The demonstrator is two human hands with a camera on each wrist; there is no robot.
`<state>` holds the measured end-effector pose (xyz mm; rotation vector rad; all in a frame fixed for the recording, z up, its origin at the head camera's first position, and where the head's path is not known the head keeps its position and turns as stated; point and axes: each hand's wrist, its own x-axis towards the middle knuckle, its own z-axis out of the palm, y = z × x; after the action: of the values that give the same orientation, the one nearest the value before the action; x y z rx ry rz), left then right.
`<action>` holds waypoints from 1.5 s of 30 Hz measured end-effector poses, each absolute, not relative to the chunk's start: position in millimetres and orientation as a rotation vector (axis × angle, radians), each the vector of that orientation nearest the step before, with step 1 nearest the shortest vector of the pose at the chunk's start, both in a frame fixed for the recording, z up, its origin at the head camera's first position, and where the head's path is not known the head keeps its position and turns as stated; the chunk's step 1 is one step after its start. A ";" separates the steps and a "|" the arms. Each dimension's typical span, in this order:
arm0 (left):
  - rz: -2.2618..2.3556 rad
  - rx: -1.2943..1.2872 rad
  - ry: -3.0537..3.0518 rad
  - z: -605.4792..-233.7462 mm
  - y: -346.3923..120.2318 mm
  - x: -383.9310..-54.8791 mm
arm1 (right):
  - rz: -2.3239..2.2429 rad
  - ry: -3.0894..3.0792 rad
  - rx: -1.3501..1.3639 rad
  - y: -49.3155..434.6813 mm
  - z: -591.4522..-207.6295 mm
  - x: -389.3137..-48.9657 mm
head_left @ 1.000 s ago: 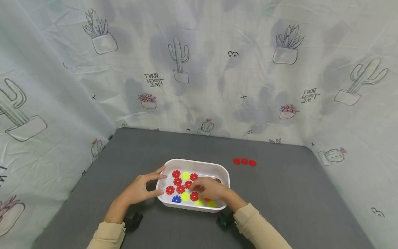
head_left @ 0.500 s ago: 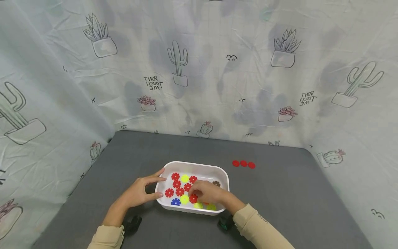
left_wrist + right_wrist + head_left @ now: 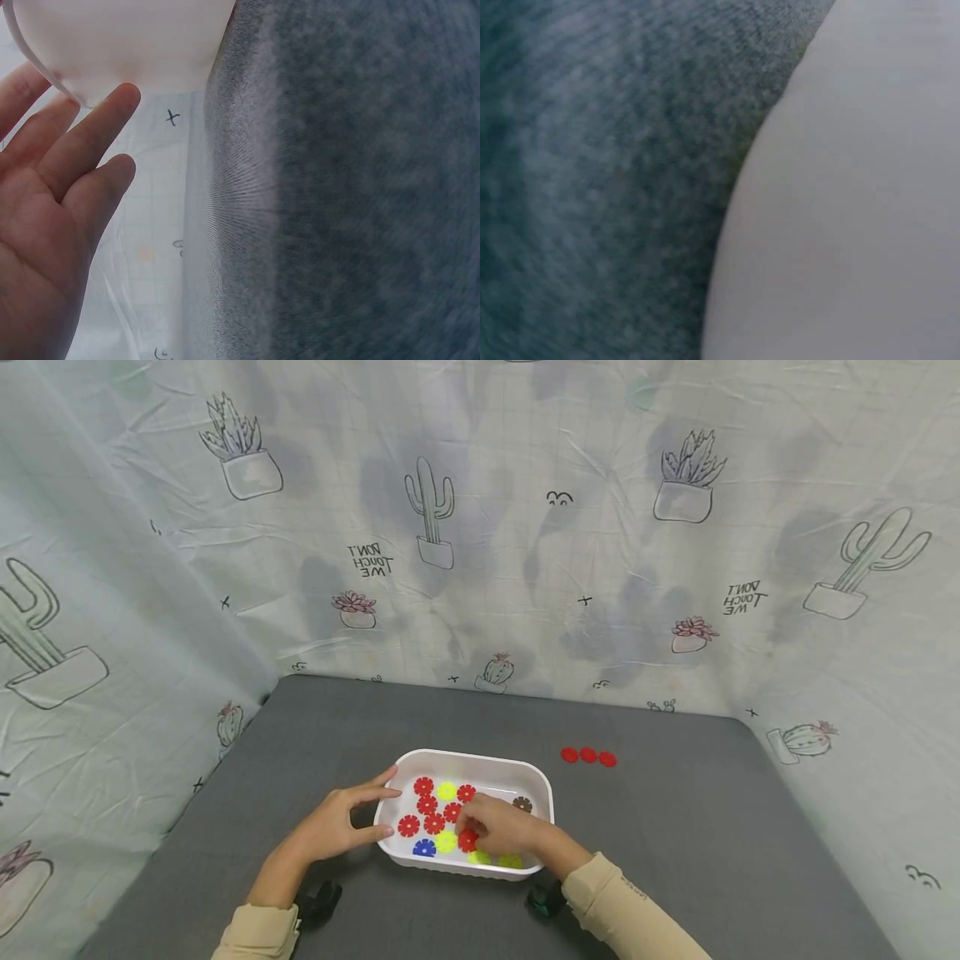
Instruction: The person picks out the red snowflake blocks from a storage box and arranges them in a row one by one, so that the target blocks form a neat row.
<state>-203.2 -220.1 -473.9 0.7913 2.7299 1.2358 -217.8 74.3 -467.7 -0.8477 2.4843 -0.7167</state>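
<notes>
A white plastic tub (image 3: 472, 762) holds several flower-shaped notched discs: red discs (image 3: 423, 786), yellow discs (image 3: 446, 791), a blue disc (image 3: 424, 847) and a brown disc (image 3: 522, 804). At its left end my left hand (image 3: 341, 818) rests spread fingers and thumb against the rim. The left wrist view shows those fingers (image 3: 90, 142) extended along the tub's wall. My right hand (image 3: 498, 822) reaches inside, fingers bent down beside a red disc (image 3: 468, 841). Its fingertips are partly hidden, so I cannot tell if they pinch a disc. The right wrist view shows only tub wall and tabletop.
Behind the tub, to the right, three red discs (image 3: 588, 755) lie in a row on the grey tabletop (image 3: 675, 827). A cactus-printed curtain (image 3: 510, 527) hangs at the back and sides. Black wrist devices (image 3: 320, 904) sit below both wrists.
Within the tub my right hand has dipped slightly, and an orange disc seen earlier is now covered by it. The left hand stays at the rim. The view shifted slightly.
</notes>
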 end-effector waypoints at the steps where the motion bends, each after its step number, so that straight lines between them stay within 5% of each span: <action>1: 1.235 0.791 2.731 -473.6 -220.0 -203.1 | -0.717 2.489 -0.847 74.3 -467.6 -217.5; 45: 1.221 0.796 2.740 -472.4 -220.5 -201.8 | -1.022 2.414 -0.809 80.6 -464.6 -221.8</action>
<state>-201.8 -220.5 -472.4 0.7956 2.7401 1.2207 -221.8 80.6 -464.6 -0.8091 2.4142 -1.0217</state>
